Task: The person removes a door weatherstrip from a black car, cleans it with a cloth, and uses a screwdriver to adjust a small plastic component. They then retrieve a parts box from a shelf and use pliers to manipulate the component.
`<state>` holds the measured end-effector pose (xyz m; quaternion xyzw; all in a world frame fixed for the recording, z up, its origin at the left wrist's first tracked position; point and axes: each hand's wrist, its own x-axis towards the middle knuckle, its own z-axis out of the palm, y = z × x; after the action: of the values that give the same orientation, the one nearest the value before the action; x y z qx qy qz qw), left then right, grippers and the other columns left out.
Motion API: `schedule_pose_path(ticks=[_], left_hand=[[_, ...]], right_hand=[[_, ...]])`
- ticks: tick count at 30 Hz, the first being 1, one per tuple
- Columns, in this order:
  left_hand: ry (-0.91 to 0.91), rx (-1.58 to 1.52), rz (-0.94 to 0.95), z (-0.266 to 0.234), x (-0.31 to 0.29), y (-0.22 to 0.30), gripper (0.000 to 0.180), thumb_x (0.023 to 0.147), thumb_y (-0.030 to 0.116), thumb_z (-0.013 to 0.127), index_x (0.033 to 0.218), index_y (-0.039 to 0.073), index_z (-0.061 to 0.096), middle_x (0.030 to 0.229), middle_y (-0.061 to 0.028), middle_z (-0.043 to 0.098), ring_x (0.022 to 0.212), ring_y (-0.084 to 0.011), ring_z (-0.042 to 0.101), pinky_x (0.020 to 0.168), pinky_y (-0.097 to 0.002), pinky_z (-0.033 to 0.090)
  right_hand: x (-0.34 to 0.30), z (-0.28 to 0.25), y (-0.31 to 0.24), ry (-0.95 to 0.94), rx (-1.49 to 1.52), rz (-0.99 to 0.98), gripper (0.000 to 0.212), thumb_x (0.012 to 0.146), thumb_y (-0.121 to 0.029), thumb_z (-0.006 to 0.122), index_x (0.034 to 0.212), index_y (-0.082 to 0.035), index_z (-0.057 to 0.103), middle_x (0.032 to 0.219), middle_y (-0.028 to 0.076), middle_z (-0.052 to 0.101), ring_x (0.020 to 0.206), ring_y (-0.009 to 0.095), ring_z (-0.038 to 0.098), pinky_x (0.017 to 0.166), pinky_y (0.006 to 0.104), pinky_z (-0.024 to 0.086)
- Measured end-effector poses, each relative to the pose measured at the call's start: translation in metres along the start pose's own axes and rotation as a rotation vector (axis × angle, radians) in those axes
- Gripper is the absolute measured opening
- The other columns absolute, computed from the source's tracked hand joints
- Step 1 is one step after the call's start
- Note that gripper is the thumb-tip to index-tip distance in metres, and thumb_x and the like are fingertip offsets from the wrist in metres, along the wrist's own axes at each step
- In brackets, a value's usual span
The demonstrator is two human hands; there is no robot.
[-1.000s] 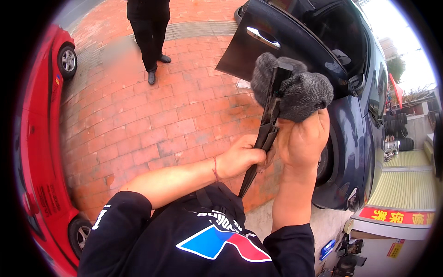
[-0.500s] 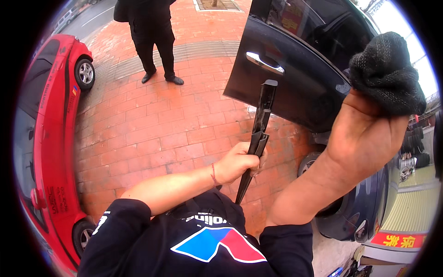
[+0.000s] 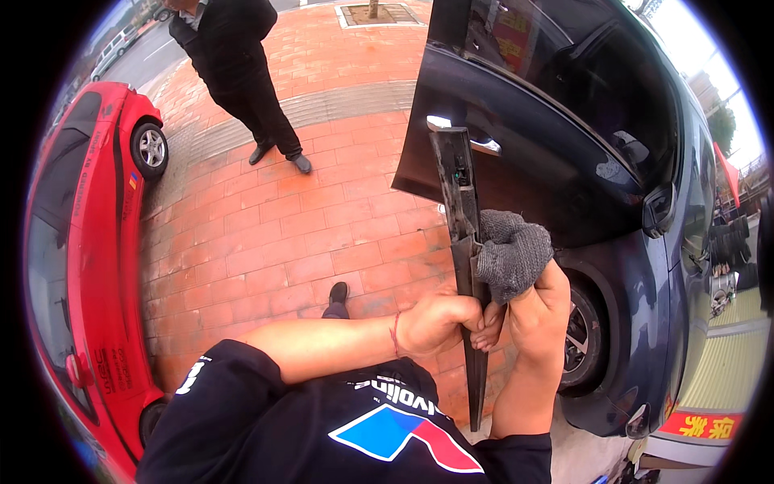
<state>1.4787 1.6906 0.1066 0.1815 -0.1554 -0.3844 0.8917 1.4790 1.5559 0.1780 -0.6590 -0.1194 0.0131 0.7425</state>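
While gripped upright, long black strip (image 3: 463, 214): head view, bottom end down by the shirt (image 3: 306, 436), top end showing over the dark car door (image 3: 556, 194). Can't tell how close to the paint, so maybe a scratch risk if swung carelessly.

Left hand (image 3: 435, 323): wrapped snug around the strip below its middle. Looks secure, but squeezing too hard on thin plastic-looking stuff could bend or crack it.

Right hand (image 3: 536, 302): partly buried in grey cloth (image 3: 518, 252), right beside the strip. Can't tell how closed underneath, or whether wearing the cloth or just holding it.

Grey cloth: knitted, bunched near the stepped edge partway along the strip. Could snag there, thanks to the loose weave, and yank everything crooked.

Strip ends: sticking out past the fist both ways. Might twist if rubbed hard on one side only.

Brick pavement (image 3: 266, 234): below. Rough landing, tbh, if dropped from a loosened fist.
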Motion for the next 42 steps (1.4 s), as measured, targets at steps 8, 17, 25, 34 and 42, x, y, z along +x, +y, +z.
schedule_pose_path(ticks=[8,17,25,34,42], left_hand=[[-0.063,-0.194,-0.128,-0.036,0.007,0.063,0.007,0.078,0.003,0.048,0.073,0.008,0.049,0.067,-0.0082,0.049,0.065,-0.0223,0.05,0.074,-0.0387,0.045],[-0.16,-0.227,-0.146,-0.087,0.006,0.156,0.004,0.074,0.002,0.048,0.077,0.001,0.05,0.067,-0.0099,0.049,0.063,-0.0218,0.05,0.066,-0.0354,0.044],[-0.151,-0.221,-0.182,-0.113,0.0,0.212,0.001,0.074,0.002,0.048,0.073,0.002,0.047,0.065,-0.0095,0.047,0.061,-0.0207,0.049,0.065,-0.0348,0.043],[-0.012,-0.125,-0.141,-0.14,0.024,0.24,0.002,0.075,0.0,0.048,0.074,0.0,0.05,0.068,-0.0112,0.051,0.064,-0.0211,0.052,0.067,-0.034,0.045],[0.266,0.306,-0.087,-0.178,0.04,0.255,0.023,0.089,-0.003,0.054,0.111,-0.004,0.059,0.103,-0.0136,0.063,0.1,-0.0243,0.061,0.091,-0.0376,0.049]], right_hand=[[0.07,0.051,0.002,0.181,-0.139,0.113,0.032,0.096,-0.011,0.066,0.12,0.01,0.061,0.109,0.011,0.07,0.091,0.013,0.067,0.082,0.0252,0.054],[0.172,0.121,0.019,0.288,-0.098,-0.15,0.032,0.097,-0.007,0.061,0.125,0.009,0.058,0.118,0.015,0.067,0.1,0.018,0.066,0.086,0.0285,0.053],[0.241,0.148,0.036,0.261,0.186,-0.015,0.034,0.099,-0.011,0.059,0.127,0.008,0.057,0.116,0.015,0.067,0.1,0.02,0.068,0.09,0.0329,0.054],[0.298,0.14,0.064,0.221,0.227,0.037,0.036,0.092,-0.007,0.064,0.124,0.009,0.058,0.112,0.019,0.068,0.097,0.026,0.07,0.085,0.0372,0.059],[0.361,0.123,0.108,-0.183,0.233,0.216,0.038,0.103,-0.031,0.057,0.117,0.004,0.061,0.101,0.007,0.068,0.089,0.013,0.064,0.077,0.0281,0.054]])
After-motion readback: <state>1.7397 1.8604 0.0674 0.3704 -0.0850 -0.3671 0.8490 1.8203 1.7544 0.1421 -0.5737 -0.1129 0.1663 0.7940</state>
